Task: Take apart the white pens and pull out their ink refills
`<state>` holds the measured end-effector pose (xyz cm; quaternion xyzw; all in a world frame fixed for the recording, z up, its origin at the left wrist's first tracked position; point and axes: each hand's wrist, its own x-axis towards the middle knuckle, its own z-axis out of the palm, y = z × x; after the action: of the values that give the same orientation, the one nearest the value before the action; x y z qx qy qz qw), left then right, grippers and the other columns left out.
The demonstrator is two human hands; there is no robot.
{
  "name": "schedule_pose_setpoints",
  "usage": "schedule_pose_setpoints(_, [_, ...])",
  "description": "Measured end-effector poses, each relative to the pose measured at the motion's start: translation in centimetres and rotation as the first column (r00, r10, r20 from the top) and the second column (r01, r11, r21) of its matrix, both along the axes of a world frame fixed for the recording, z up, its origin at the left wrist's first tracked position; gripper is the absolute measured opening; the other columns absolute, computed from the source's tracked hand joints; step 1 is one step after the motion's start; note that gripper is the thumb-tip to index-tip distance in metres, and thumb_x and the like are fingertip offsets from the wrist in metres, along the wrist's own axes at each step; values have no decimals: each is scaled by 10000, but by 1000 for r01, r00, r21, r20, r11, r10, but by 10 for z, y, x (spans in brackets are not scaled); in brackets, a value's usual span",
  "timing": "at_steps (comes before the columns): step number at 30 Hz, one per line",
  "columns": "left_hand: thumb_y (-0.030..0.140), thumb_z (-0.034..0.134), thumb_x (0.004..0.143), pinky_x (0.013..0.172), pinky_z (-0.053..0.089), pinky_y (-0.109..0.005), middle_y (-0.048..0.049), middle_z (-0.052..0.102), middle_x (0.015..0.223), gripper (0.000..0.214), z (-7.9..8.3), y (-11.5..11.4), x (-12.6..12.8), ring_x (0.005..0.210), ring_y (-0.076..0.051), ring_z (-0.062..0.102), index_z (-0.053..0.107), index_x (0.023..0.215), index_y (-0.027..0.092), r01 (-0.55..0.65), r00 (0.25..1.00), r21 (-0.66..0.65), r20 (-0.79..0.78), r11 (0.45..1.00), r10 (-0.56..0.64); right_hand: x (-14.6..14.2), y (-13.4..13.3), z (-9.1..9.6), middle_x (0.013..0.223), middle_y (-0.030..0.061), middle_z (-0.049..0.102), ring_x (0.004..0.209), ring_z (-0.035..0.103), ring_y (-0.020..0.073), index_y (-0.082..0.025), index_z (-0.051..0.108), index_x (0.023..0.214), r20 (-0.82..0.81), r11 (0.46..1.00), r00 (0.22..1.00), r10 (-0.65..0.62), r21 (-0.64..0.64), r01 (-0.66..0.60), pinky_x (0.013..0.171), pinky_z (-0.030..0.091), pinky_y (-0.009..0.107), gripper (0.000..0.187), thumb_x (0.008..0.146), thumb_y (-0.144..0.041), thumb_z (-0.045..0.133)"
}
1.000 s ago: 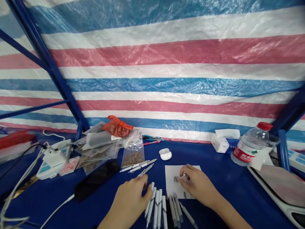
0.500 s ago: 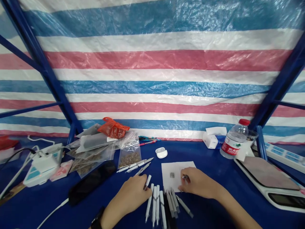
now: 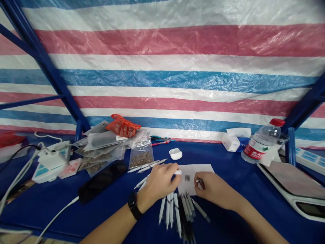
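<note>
- My left hand (image 3: 162,181) has moved right, to the left edge of the paper (image 3: 196,167), lower centre; its fingers pinch a white pen part (image 3: 177,172).
- My right hand (image 3: 218,191) grips a small metallic piece (image 3: 197,181).
- Blue bench (image 3: 203,152); striped sheeting (image 3: 177,62) fills the upper frame.

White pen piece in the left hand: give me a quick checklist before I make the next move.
1. Left hand gripping the white pen piece: ok.
2. Right hand holding the small metallic piece: ok; its exact shape: cannot tell.
3. Held pieces apart: ok.
4. Small grey parts grouped on the paper: ok; exact count: cannot tell.
5. Small white case closed: not ok, lid up.
6. Bottle capped: ok.
</note>
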<state>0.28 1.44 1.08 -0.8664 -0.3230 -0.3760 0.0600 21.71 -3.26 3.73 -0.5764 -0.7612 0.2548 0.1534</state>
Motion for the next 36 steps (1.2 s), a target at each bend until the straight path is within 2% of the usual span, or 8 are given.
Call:
schedule_pose_setpoints(3, [165, 473, 874, 510, 366, -249, 19, 685, 653, 153, -7, -7, 6, 486, -127, 592, 620, 860, 205, 148, 987, 36, 51, 988, -150, 0, 5, -2, 631, -35, 497, 595, 449, 140, -191, 601, 743, -288, 997, 957, -42, -70, 22, 576, 335, 257, 48, 760, -235, 606])
schedule_pose_setpoints(8, [255, 523, 956, 523, 445, -220, 13, 729, 736, 201, -7, -7, 10, 489, -111, 607, 654, 1097, 198, 283, 958, -56, 72, 957, -279, -6, 7, -4, 639, -47, 424, 590, 327, 116, -188, 602, 714, -611, 977, 776, -156, -209, 31, 560, 267, 259, 309, 724, -484, 691])
schedule_pose_setpoints(14, [211, 407, 1028, 570, 473, -219, -15, 741, 788, 284, -13, -5, 8, 611, -126, 675, 679, 1107, 200, 272, 959, -28, 93, 962, -269, -9, 7, -6, 601, -87, 342, 528, 160, 74, -164, 667, 773, -734, 933, 612, -293, -359, 17, 523, 136, 278, 466, 642, -581, 829])
schedule_pose_setpoints(22, [229, 451, 1039, 529, 423, -209, 16, 621, 640, 295, -13, -2, 6, 523, -87, 565, 732, 954, 203, 239, 964, -19, 125, 971, -235, -6, 11, -14, 560, -79, 350, 515, 137, 65, -148, 734, 765, -750, 927, 583, -311, -374, 14, 518, 104, 294, 499, 631, -611, 862])
schedule_pose_setpoints(27, [219, 497, 1017, 512, 404, -210, 9, 652, 662, 249, -12, -3, 8, 536, -88, 564, 718, 907, 191, 245, 947, 67, 196, 967, -254, -9, 10, -12, 532, -108, 213, 512, 118, 74, -142, 733, 780, -757, 921, 559, -339, -387, 35, 496, 132, 282, 544, 637, -658, 822])
schedule_pose_setpoints(30, [180, 523, 968, 529, 416, -213, 13, 675, 678, 199, -12, -2, 8, 542, -92, 569, 692, 864, 200, 221, 956, 24, 193, 975, -222, -9, 8, -12, 536, -105, 235, 490, 185, 93, -157, 725, 965, -707, 933, 625, -330, -345, 103, 486, 189, 266, 593, 723, -698, 710])
schedule_pose_setpoints(33, [184, 537, 931, 565, 448, -208, 17, 670, 679, 159, -12, 0, 5, 534, -89, 563, 679, 861, 202, 179, 963, -52, 213, 982, -165, -11, 3, -12, 543, -81, 361, 477, 346, 132, -200, 655, 1090, -529, 953, 794, -299, -116, 281, 487, 263, 266, 534, 842, -662, 557])
schedule_pose_setpoints(36, [208, 548, 899, 579, 463, -189, 19, 654, 672, 137, -10, 4, 0, 539, -88, 566, 680, 860, 201, 148, 966, -122, 233, 981, -117, -18, -7, -13, 546, -61, 460, 477, 447, 144, -227, 630, 948, -291, 981, 952, -91, 140, 137, 509, 315, 265, 259, 926, -459, 517])
